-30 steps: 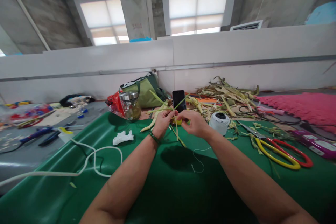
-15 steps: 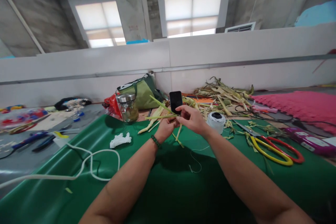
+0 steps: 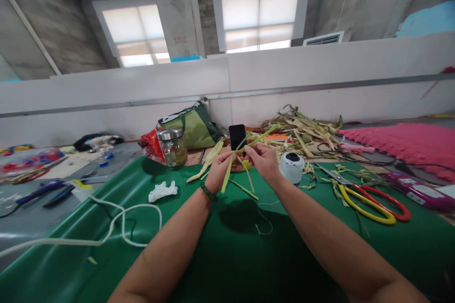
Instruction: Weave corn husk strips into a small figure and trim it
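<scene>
My left hand [image 3: 218,173] and my right hand [image 3: 262,161] meet above the green cloth [image 3: 220,246], both pinched on a bundle of green leaf strips [image 3: 241,161]. One strip hangs down past my left wrist, another sticks up to the right toward the black phone [image 3: 237,136]. A thin white thread [image 3: 263,218] lies on the cloth just below my hands. A spool of white thread [image 3: 291,167] stands right of my right hand.
A lidded glass jar [image 3: 173,147] and green bag [image 3: 192,127] stand behind left. A heap of dry leaf scraps [image 3: 305,130] lies behind right. Yellow and red scissors [image 3: 373,199] lie right. A white cord [image 3: 117,227] and crumpled tissue [image 3: 162,190] lie left. A pink mat [image 3: 408,144] lies far right.
The strips have turned in my hands: one that stuck out to the left now hangs down by my left wrist. My right hand has dropped from near the phone to meet the left.
</scene>
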Available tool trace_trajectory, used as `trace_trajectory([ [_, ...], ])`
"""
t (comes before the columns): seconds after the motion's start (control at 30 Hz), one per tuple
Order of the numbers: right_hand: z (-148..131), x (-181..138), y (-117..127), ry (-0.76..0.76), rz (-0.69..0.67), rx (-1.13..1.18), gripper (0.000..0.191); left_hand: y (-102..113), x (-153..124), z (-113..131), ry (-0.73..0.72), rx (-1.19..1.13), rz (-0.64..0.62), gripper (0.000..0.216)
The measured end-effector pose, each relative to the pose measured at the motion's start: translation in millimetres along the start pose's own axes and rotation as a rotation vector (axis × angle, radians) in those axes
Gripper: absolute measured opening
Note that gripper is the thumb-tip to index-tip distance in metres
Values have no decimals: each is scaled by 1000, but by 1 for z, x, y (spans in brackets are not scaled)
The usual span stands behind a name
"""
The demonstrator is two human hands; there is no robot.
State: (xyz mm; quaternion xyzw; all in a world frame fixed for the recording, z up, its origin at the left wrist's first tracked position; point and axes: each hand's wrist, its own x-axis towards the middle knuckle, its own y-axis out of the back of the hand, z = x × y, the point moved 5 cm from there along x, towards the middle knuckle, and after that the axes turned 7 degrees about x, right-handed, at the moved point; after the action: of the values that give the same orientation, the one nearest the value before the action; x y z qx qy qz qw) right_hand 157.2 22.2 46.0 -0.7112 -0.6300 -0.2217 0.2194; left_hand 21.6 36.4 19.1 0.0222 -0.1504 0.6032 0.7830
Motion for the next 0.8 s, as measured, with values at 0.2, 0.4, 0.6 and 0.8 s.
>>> trace_trajectory([
  [0.2,3,3,1,-92,35,46,33,-3,-2,-4,25,38,-16,32],
  [0.4,3,0,-2,-125,57,122,18,-2,1,-7,68,-54,23,41],
  [0.6,31,5,-5,-423,0,279,25,2,2,-4,68,-116,136,32],
  [0.8,51,7,-7,-604,-140,190,33,10,3,-4,64,-67,198,31],
])
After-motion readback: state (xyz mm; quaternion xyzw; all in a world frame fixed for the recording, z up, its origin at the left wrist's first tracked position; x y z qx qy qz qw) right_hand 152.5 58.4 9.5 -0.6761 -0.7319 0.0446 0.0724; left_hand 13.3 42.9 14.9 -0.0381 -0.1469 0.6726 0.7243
